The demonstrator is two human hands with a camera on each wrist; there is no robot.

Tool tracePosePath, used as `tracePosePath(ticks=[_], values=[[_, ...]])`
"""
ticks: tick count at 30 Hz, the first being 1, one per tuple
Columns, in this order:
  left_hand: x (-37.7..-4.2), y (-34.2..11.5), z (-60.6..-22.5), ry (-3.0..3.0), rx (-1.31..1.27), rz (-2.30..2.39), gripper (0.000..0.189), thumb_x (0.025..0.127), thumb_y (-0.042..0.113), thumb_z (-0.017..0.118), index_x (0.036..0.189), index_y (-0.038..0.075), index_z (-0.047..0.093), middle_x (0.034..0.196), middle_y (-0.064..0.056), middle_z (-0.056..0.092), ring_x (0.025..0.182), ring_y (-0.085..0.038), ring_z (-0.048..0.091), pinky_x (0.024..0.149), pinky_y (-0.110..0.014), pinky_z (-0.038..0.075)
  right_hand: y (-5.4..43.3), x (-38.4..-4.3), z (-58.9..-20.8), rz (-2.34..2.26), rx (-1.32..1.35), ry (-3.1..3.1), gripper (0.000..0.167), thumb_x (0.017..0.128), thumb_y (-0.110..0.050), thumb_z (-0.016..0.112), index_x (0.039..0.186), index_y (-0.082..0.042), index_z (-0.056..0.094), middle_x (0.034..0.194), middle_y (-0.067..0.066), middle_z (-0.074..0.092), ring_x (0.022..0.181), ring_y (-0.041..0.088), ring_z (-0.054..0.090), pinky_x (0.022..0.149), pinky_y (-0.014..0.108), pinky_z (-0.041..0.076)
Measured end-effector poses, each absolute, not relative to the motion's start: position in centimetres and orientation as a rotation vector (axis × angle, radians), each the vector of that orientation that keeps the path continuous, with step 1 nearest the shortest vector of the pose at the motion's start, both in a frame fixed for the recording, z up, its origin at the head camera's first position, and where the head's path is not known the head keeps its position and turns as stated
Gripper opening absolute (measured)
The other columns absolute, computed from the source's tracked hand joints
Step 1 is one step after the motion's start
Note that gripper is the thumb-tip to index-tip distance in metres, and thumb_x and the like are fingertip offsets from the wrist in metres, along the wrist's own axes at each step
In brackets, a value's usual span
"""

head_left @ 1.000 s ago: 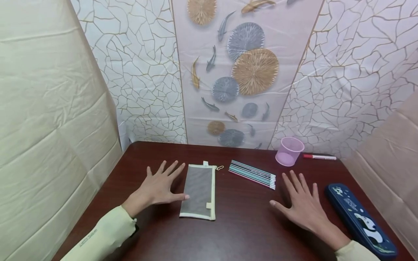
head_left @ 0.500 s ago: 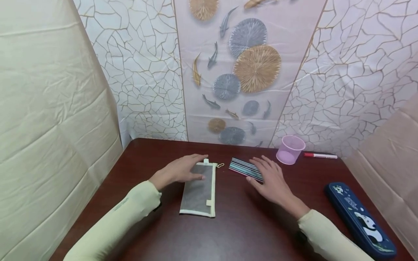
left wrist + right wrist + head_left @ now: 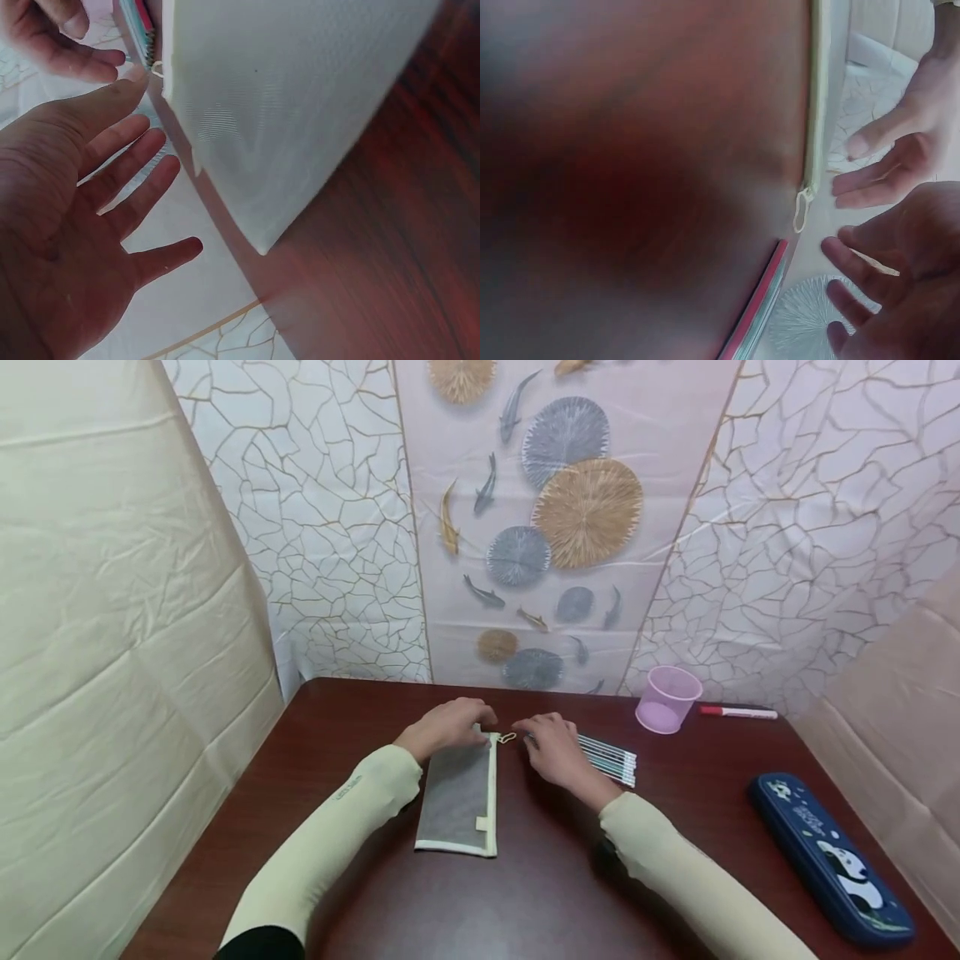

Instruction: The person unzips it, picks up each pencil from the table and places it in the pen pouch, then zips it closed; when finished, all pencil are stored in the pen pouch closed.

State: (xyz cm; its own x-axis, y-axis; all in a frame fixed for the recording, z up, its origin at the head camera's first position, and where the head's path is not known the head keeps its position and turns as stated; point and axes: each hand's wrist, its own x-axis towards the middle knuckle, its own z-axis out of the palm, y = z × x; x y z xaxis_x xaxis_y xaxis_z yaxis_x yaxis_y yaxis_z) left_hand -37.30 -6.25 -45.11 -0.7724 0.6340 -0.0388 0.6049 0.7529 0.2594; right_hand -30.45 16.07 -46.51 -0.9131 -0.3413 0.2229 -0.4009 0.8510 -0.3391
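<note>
Head view: nearest us, pale sleeves [image 3: 330, 835] reach in over the dark table [image 3: 480, 914] from its near edge. The panda pencil case [image 3: 828, 860] lies along the table's right edge, which we judge leaves the middle free for both arms. The mesh pouch [image 3: 453, 806] lies flat, a little left of centre, its long zipped side towards the pencils; we take this to be why its pull loop [image 3: 507, 737], at the far right corner of the pouch, sits between the hands.

The left hand [image 3: 450, 727] is over the pouch's far end, fingers apart and holding nothing; we cannot tell whether it touches the mesh. The right hand [image 3: 557, 752] covers the left end of the pencils [image 3: 611, 760], its fingers bent loosely and apart — nothing gripped. The pencils lie side by side, perhaps so they do not roll.

Beyond, near the table's far edge, the pink cup [image 3: 670, 697] stands upright; the red-capped marker [image 3: 738, 712] lies by the far right corner. A printed backdrop [image 3: 360, 527] hangs behind.
</note>
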Motion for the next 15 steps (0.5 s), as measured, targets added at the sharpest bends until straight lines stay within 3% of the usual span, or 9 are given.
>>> tracePosePath(ticks=[8,15], values=[[-38.3,-4.5,-45.6,2.760,0.917,0.344,0.031,0.094,0.031,0.081,0.123,0.021,0.077,0.124,0.002,0.075,0.109,-0.016,0.070,0.095,-0.039,0.058,14.0,-32.2,-46.6,0.414,0.480,-3.029,0.030,0.102,-0.006,0.061,0.126,-0.017,0.076,0.120,0.008,0.072,0.112,0.034,0.055,0.098,0.056,0.041],[-38.5,-4.4,-45.4,2.820,0.853,0.206,0.024,0.090,0.031,0.086,0.109,0.022,0.076,0.111,0.005,0.074,0.094,-0.015,0.066,0.084,-0.038,0.057,12.7,-33.6,-47.3,0.379,0.471,-2.933,0.014,0.099,-0.012,0.071,0.090,-0.018,0.080,0.093,0.002,0.069,0.091,0.028,0.051,0.097,0.055,0.040]])
